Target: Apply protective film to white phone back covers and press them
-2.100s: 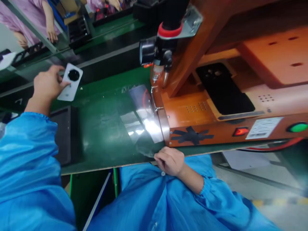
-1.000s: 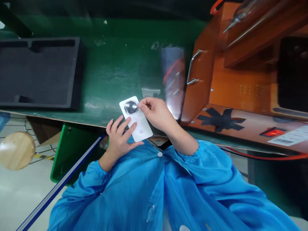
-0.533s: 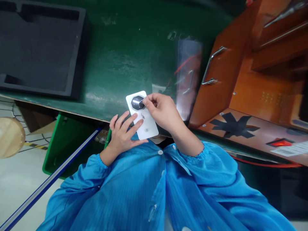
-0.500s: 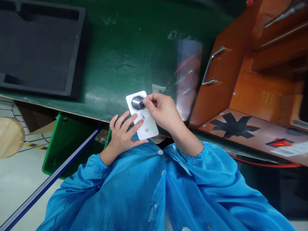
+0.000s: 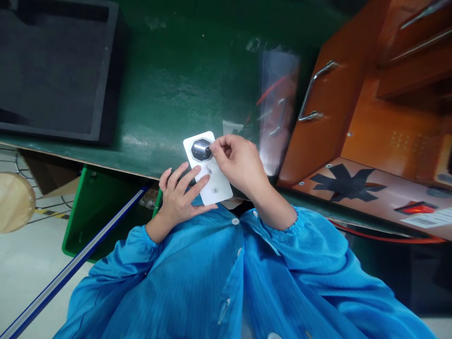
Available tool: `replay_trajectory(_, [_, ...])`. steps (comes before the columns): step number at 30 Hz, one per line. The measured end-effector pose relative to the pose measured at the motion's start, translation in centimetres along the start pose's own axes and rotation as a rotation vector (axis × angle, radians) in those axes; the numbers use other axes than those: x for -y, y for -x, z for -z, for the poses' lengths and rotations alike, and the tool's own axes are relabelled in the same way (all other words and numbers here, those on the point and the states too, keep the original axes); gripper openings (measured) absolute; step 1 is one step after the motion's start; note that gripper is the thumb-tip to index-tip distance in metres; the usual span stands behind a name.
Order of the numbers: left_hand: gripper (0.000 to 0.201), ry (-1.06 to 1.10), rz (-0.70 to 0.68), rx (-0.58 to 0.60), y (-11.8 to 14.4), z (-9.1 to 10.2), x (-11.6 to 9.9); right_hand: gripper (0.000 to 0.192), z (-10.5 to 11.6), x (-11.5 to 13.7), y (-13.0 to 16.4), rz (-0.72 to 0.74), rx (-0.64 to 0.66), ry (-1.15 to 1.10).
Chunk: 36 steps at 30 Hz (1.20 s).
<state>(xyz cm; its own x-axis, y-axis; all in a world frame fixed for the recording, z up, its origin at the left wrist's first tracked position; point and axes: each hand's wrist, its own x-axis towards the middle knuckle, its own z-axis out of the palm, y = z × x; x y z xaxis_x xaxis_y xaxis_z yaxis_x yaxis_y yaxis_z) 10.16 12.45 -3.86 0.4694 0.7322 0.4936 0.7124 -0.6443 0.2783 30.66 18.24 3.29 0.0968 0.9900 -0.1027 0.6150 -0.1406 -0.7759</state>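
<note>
Head cam, looking down over the near edge of the green bench [image 5: 169, 94]: both hands are on a white phone back cover [image 5: 208, 169], held w/ its long axis tilted, camera end pointing far-left, just over the bench's near edge and above the lap. Left hand [image 5: 178, 197] cradles the cover from below and the left, fingers spread flat across its near half, grasping it. Right hand [image 5: 238, 162] comes in from the right, thumb and forefinger pinched together right at the dark octagonal camera ring [image 5: 201, 149] near the cover's far end; fingertips touch the ring's right edge, but whether they're pinching a film tab or sth else there is too small to tell. A small mark and a faint logo show on the cover's white face btw the two hands. Blue smock sleeves [image 5: 300, 245] fill the near part of the view. Far-left on the bench sits a black foam tray [image 5: 56, 70], well apart from the hands. To the right, an orange machine housing [image 5: 370, 132] w/ a metal handle [image 5: 312, 92] on its left side, a black tape star [image 5: 348, 181] on its near face, and a lit red switch [image 5: 413, 208] further right. A clear plastic sheet [image 5: 278, 103] stands btw the bench and the housing, near the right hand. Below the bench on the left, a green bin [image 5: 92, 207] and a round wooden stool top [image 5: 14, 202].
</note>
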Motion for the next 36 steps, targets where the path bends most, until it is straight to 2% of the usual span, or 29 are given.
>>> replay_trajectory(7, [0.078, 0.039, -0.014, -0.022, -0.12, 0.07, 0.0, 0.015, 0.09, 0.37, -0.04, -0.026, -0.008, 0.023])
replay_trajectory(22, [0.073, 0.036, 0.028, 0.026, 0.1, 0.08, 0.11, 0.017, -0.08, 0.0, -0.21, 0.021, -0.058, 0.063])
replay_trajectory(29, [0.075, 0.023, -0.015, -0.024, -0.28, 0.22, 0.01, 0.016, -0.05, -0.06, -0.17, 0.023, -0.066, 0.055])
replay_trajectory(33, [0.075, 0.025, 0.018, 0.024, -0.11, 0.19, 0.04, 0.015, -0.05, -0.09, -0.19, 0.019, -0.059, 0.055])
replay_trajectory(36, [0.075, 0.037, 0.012, 0.017, -0.12, 0.23, 0.07, 0.015, -0.16, -0.08, -0.21, 0.017, -0.058, 0.064])
